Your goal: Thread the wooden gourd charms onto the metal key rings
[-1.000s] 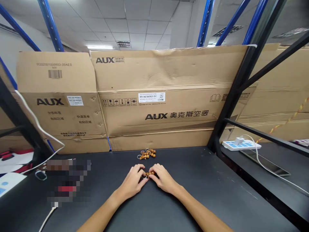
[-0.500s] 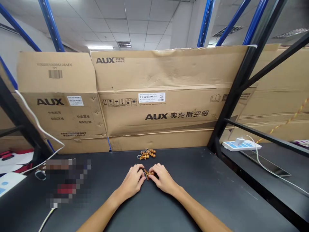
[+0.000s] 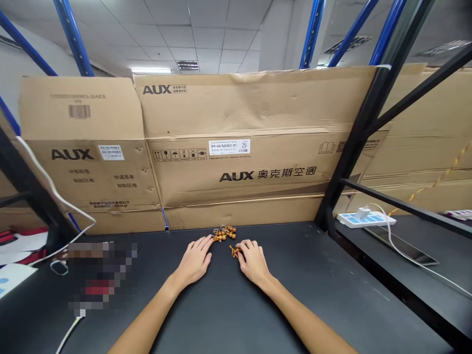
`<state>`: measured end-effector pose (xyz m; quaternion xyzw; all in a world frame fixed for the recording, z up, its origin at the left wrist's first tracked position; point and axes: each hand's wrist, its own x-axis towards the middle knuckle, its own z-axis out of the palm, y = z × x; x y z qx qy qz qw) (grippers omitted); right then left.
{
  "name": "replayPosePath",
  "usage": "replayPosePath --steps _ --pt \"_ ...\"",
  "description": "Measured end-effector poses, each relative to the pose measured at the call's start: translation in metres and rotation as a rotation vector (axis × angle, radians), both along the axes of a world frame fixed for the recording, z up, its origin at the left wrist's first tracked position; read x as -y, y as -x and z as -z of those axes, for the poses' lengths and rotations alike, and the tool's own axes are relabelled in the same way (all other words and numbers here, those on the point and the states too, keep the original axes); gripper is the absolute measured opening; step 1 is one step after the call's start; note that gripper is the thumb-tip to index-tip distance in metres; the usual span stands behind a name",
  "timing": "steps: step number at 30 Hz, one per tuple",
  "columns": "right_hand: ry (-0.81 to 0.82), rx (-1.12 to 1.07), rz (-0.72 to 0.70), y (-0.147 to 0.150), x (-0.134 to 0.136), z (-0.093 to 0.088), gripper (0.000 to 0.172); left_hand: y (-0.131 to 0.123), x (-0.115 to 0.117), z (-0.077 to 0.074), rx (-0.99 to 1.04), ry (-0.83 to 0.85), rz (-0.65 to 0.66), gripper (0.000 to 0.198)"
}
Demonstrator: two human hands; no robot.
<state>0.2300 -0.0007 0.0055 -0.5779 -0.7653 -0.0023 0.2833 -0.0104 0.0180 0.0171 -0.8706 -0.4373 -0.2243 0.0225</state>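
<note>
My left hand lies flat on the black table with its fingers stretched out, the fingertips close to a small pile of brown wooden bead keychains with metal rings. My right hand rests beside it with the fingers curled, pinching one brown bead keychain at its left edge. The two hands are a little apart.
Large AUX cardboard boxes stand along the back of the table. A black shelf post rises at the right, with a white power strip and cable beyond it. A blurred patch and white cables lie at the left.
Both hands have slid forward towards the pile. The left hand has let go of the keychain and spread flat; the right hand keeps it. The view has tilted slightly.
</note>
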Motion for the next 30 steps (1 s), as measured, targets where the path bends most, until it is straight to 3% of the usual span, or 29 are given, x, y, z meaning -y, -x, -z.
replayPosePath --steps 7,14,21,27,30 --pt "-0.046 -0.063 -0.044 0.0 0.0 -0.001 0.021 -0.004 0.01 -0.009 0.009 0.034 0.119 0.036" --pt "-0.076 0.053 -0.318 0.008 0.016 -0.014 0.041 -0.017 0.035 -0.011 0.091 0.06 0.23 0.023" --pt "-0.067 0.088 -0.342 0.01 0.014 -0.011 0.021 -0.017 0.039 -0.014 0.101 0.099 0.275 0.015" --pt "-0.062 0.074 -0.382 0.011 0.017 -0.011 0.027 -0.018 0.041 -0.015 0.098 0.135 0.252 0.009" --pt "-0.056 0.068 -0.371 0.012 0.017 -0.01 0.019 -0.019 0.041 -0.017 0.125 0.139 0.282 0.012"
